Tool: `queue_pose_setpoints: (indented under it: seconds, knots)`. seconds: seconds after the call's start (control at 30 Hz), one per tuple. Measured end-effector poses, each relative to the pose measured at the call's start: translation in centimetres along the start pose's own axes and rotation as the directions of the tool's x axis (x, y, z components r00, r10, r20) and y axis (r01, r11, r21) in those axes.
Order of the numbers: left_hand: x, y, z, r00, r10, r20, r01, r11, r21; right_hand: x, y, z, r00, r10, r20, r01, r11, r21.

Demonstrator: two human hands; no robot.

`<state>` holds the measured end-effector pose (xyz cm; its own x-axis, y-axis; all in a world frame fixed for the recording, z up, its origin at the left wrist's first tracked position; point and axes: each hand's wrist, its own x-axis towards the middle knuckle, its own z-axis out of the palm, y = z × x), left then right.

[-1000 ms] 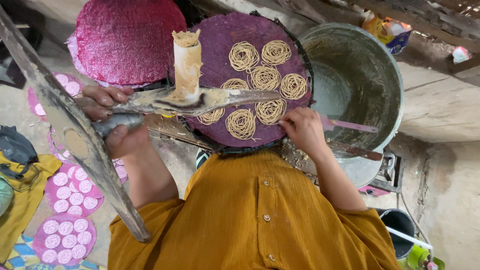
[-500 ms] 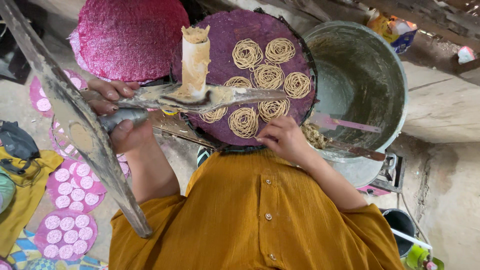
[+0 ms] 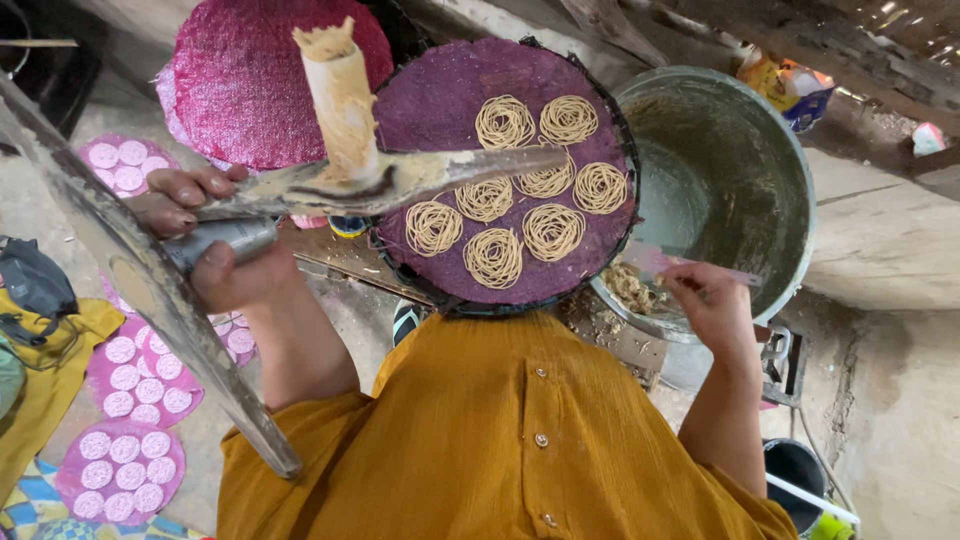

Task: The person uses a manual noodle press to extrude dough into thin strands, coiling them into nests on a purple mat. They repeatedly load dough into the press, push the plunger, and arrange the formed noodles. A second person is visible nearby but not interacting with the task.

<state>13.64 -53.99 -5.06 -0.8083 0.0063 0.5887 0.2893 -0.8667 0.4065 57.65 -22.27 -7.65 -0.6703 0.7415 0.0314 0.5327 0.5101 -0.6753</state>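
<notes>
My left hand (image 3: 215, 250) grips the metal handles of a hand press (image 3: 400, 180). Its dough-coated plunger (image 3: 340, 100) stands raised above the lever arms. The press hangs over the left edge of a round purple woven tray (image 3: 460, 80) that carries several coils of pressed noodle strings (image 3: 495, 255). My right hand (image 3: 710, 300) is to the right of the tray, over the near rim of a large metal basin (image 3: 740, 170). It holds a thin pink flat stick (image 3: 655, 262) beside a lump of dough (image 3: 630, 290) in the basin.
A pink woven tray (image 3: 250, 80) leans behind the press. A long grey metal bar (image 3: 150, 290) runs diagonally at left. Small pink mats with white discs (image 3: 120, 470) lie on the floor at lower left, beside a yellow cloth (image 3: 50, 390). A concrete ledge (image 3: 880, 240) is at right.
My right hand left the near edge of the purple tray and moved right to the basin, where it took hold of the pink stick. The plunger rose and tilted.
</notes>
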Motion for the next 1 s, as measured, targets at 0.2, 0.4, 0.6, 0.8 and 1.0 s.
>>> queue_pose_setpoints:
  seconds: [0.2,0.4,0.6,0.8,1.0]
  knots:
    - [0.4,-1.3,1.5,0.991,-0.008,-0.130,-0.005,0.995,-0.100,-2.0,-0.7,3.5,0.969,0.245,-0.041,-0.241,0.966,0.090]
    - [0.4,-0.8,1.7,0.988,-0.024,-0.154,0.007,0.994,-0.111,-2.3,-1.7,11.9,0.950,0.233,0.206,-0.296,0.477,0.828]
    - [-0.3,0.3,1.1,0.989,-0.005,-0.148,-0.006,0.997,-0.071,-0.6,-1.8,12.3,0.937,0.314,0.153,-0.304,0.514,0.802]
    - [-1.6,0.8,0.6,0.994,-0.022,-0.108,0.008,0.992,-0.122,7.5,1.5,5.8,0.930,0.249,0.268,-0.366,0.681,0.635]
    - [-4.0,0.9,0.1,0.991,-0.045,-0.129,0.025,0.987,-0.156,9.2,1.8,5.4,0.935,0.345,-0.085,-0.206,0.720,0.662]
